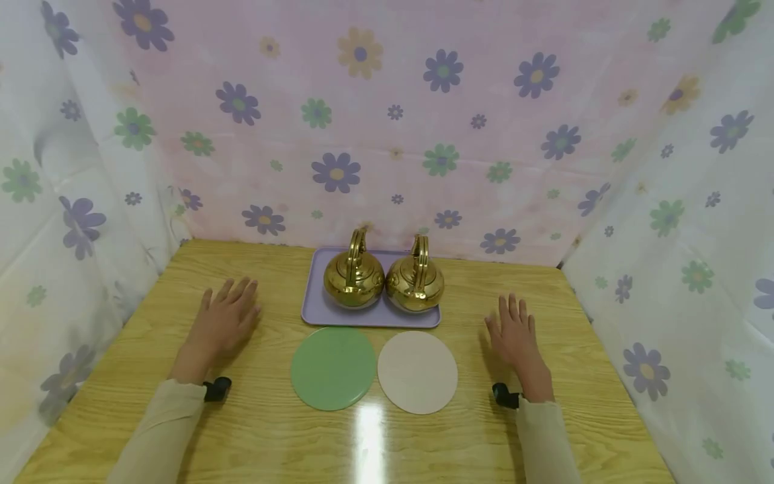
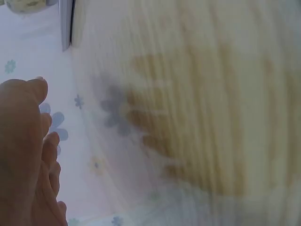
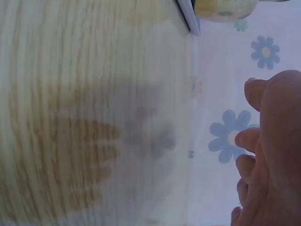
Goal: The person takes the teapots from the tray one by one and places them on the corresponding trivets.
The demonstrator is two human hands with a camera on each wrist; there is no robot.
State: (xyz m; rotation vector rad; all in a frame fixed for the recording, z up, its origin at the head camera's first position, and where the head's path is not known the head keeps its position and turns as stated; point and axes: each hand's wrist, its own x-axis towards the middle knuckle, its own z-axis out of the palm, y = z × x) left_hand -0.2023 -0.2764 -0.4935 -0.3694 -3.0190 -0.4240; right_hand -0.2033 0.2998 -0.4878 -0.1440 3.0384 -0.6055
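Observation:
Two shiny gold kettles, the left kettle (image 1: 354, 279) and the right kettle (image 1: 417, 284), stand side by side on a lilac tray (image 1: 312, 310) at the back of the table. In front of the tray lie a green disc (image 1: 333, 368) and a pale pinkish-white disc (image 1: 418, 372). My left hand (image 1: 225, 320) is left of the tray, fingers spread and holding nothing. To the right of the tray my right hand (image 1: 514, 331) has its fingers extended, also with nothing in it. Both wrist views show a hand above the wood, with its reflection below.
The wood-grain table (image 1: 260, 430) has a bright light reflection near its front. A flower-patterned curtain (image 1: 393, 134) hangs behind the table and along both sides. Small black wrist devices, the left one (image 1: 218, 389) and the right one (image 1: 505, 396), sit by the sleeves.

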